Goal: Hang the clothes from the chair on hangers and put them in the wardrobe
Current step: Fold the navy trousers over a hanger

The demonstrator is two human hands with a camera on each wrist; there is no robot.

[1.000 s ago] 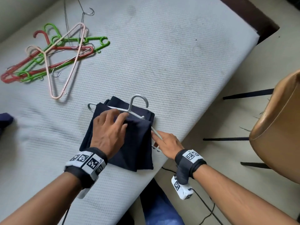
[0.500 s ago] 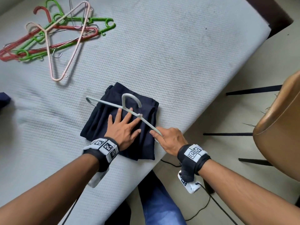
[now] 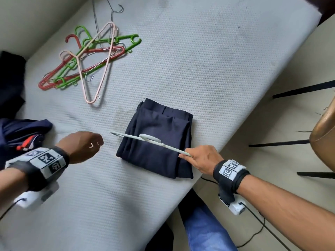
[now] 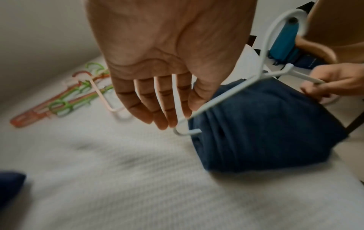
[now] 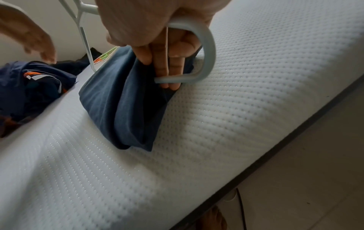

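Observation:
Folded navy trousers (image 3: pixel 159 127) (image 4: pixel 265 124) (image 5: pixel 122 105) lie on the white mattress (image 3: pixel 199 69) near its right edge. A pale grey hanger (image 3: pixel 126 136) (image 4: pixel 226 95) stands tilted over them. My right hand (image 3: pixel 199 156) (image 5: pixel 163 62) grips the hanger's right end, its fingers curled round the bend and touching the cloth. My left hand (image 3: pixel 81 144) (image 4: pixel 157 101) hovers over the mattress left of the trousers, fingers relaxed and holding nothing, close to the hanger's left tip.
A pile of red, green, pink and wire hangers (image 3: pixel 87 57) lies at the far left of the mattress. More dark clothes (image 3: pixel 21 134) are bunched at the left edge. A tan chair (image 3: pixel 324 133) stands on the floor to the right.
My left hand has lifted off the trousers and drawn away to the left. My right hand keeps its hold on the hanger's end, and the hanger now stands more on edge.

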